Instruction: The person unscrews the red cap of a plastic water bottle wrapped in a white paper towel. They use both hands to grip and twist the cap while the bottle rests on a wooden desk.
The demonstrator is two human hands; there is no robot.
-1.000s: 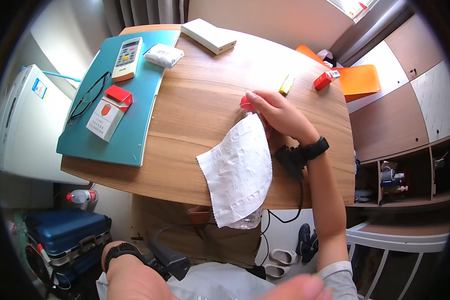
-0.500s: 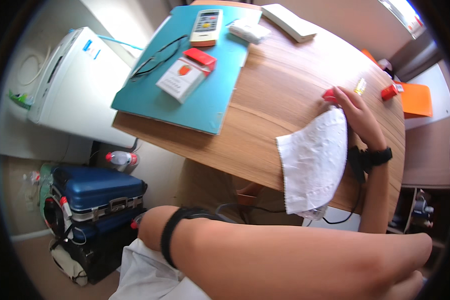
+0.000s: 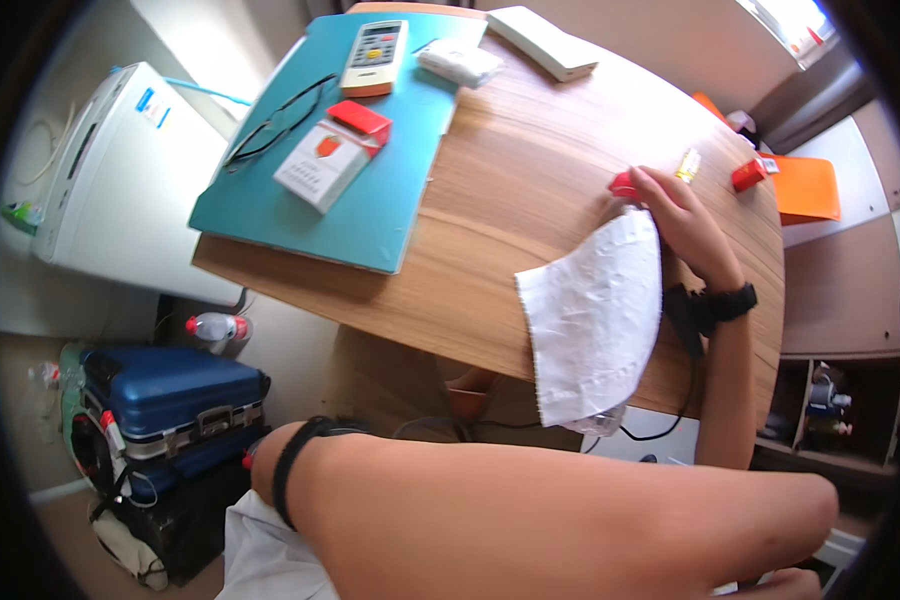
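Crossing the lower frame, L arm [image 3: 540, 510] looms much bigger than 1 sec. ago, blocking the lap; its fingers, can't tell. So only R hand [image 3: 698, 235] clearly works the bottle [image 3: 600, 421], right of ctr., fingers pinching its red cap [image 3: 624, 187]. Count: 1 white cloth [image 3: 598, 310] over it; upper L, 1 remote [image 3: 374, 60], 1 white/red pack [image 3: 322, 160]; upper R, 1 sm. red box [image 3: 747, 177].

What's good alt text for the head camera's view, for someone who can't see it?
A right hand holds the red cap of a clear bottle partly covered by a white sheet at a wooden table. A left arm crosses the foreground.
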